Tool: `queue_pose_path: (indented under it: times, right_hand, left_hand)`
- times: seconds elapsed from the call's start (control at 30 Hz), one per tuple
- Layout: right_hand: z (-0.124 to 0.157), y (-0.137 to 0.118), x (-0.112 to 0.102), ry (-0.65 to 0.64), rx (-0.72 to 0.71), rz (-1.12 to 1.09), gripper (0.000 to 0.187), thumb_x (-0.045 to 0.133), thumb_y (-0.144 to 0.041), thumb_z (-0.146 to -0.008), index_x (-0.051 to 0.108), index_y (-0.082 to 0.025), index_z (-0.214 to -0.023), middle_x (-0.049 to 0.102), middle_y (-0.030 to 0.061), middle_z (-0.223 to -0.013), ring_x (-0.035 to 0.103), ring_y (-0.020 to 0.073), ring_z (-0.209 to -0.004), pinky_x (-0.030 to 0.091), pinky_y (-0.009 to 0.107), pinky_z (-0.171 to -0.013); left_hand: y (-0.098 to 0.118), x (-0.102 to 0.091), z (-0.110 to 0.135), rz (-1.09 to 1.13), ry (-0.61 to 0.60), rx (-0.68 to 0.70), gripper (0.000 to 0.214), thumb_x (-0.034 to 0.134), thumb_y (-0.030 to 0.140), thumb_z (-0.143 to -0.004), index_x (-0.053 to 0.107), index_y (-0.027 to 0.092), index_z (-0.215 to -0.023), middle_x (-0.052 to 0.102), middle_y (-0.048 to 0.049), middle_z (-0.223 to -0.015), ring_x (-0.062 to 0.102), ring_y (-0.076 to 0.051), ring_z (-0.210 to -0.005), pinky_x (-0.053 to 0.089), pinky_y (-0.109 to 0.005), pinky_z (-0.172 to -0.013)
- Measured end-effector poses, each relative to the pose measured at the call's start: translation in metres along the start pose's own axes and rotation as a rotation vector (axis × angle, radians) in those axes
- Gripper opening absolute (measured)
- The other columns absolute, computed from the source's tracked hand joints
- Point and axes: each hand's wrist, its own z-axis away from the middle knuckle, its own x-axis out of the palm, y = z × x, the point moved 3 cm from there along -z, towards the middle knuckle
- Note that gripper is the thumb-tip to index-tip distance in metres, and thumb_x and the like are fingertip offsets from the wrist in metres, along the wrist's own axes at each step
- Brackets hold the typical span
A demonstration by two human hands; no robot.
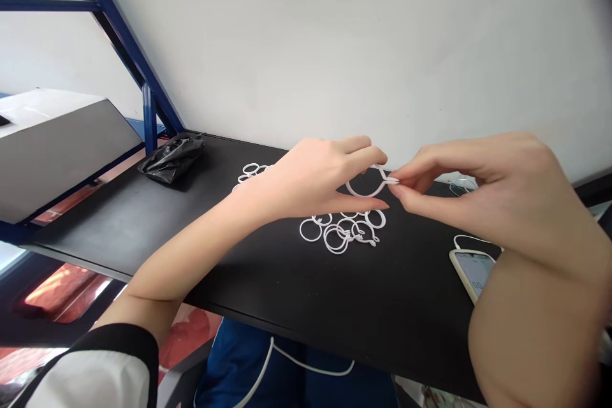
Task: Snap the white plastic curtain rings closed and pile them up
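Note:
A thin white ring (366,195) with a small tab hangs above the black table, between my two hands. My right hand (482,188) is closed, with thumb and forefinger pinching the ring's tab. My left hand (329,175) reaches around the ring's other side, thumb stretched out below it and fingers above, apart from each other. Whether its hidden fingers touch the ring I cannot tell. Below the hands lies a loose cluster of white rings (336,239), several with small tabs. More white rings (250,169) lie behind my left forearm, partly hidden by it.
The black table (287,280) meets a pale wall (335,44) at its back. A crumpled black plastic bag (173,158) lies at the back left, beside a blue metal frame (149,118). At right, a phone (471,268) with a white cable lies partly behind my right arm.

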Motion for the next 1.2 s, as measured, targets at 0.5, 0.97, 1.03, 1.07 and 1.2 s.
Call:
queue_pose_path:
  times: [0.5, 0.97, 1.03, 1.07, 1.2]
  right_hand:
    - [-0.008, 0.092, 0.083, -0.619, 0.525, 0.008, 0.026, 0.072, -0.032, -0.075, 0.071, -0.017, -0.097, 0.073, 0.0078, -0.099, 0.068, 0.0201, -0.077, 0.051, 0.031, -0.063]
    - [-0.003, 0.088, 0.159, -0.708, 0.412, -0.058, 0.019, 0.064, -0.011, -0.073, 0.068, -0.019, -0.09, 0.071, 0.0034, -0.087, 0.061, 0.0134, -0.065, 0.041, 0.025, -0.056]
    - [-0.003, 0.089, 0.159, -0.699, 0.41, -0.067, 0.021, 0.061, -0.006, -0.071, 0.067, -0.018, -0.088, 0.07, 0.0033, -0.086, 0.061, 0.013, -0.064, 0.04, 0.024, -0.056]
    - [-0.004, 0.09, 0.158, -0.691, 0.407, -0.073, 0.022, 0.061, -0.005, -0.07, 0.066, -0.018, -0.086, 0.07, 0.0032, -0.085, 0.061, 0.013, -0.065, 0.04, 0.024, -0.056]
    - [-0.006, 0.093, 0.15, -0.629, 0.392, -0.105, 0.017, 0.06, -0.006, -0.068, 0.062, -0.019, -0.078, 0.066, 0.0019, -0.079, 0.059, 0.0133, -0.066, 0.041, 0.024, -0.058]
  left_hand:
    - [-0.066, 0.037, 0.015, -0.336, -0.81, -0.538, 0.027, 0.066, 0.036, -0.085, 0.066, 0.015, -0.102, 0.072, -0.0096, -0.096, 0.067, -0.023, -0.085, 0.041, -0.027, -0.063]
    - [-0.095, 0.053, 0.024, -0.285, -0.964, -0.728, 0.046, 0.069, 0.044, -0.081, 0.064, 0.017, -0.118, 0.073, -0.0129, -0.107, 0.067, -0.027, -0.097, 0.048, -0.029, -0.072]
    - [-0.096, 0.053, 0.025, -0.294, -0.934, -0.711, 0.048, 0.068, 0.042, -0.082, 0.062, 0.017, -0.121, 0.069, -0.0139, -0.117, 0.066, -0.028, -0.101, 0.048, -0.03, -0.074]
    - [-0.097, 0.053, 0.026, -0.294, -0.917, -0.698, 0.048, 0.067, 0.042, -0.082, 0.061, 0.017, -0.122, 0.068, -0.0139, -0.119, 0.065, -0.028, -0.103, 0.048, -0.03, -0.075]
    - [-0.093, 0.051, 0.024, -0.273, -0.839, -0.612, 0.049, 0.063, 0.041, -0.084, 0.057, 0.017, -0.126, 0.068, -0.0124, -0.117, 0.065, -0.027, -0.101, 0.046, -0.031, -0.076]
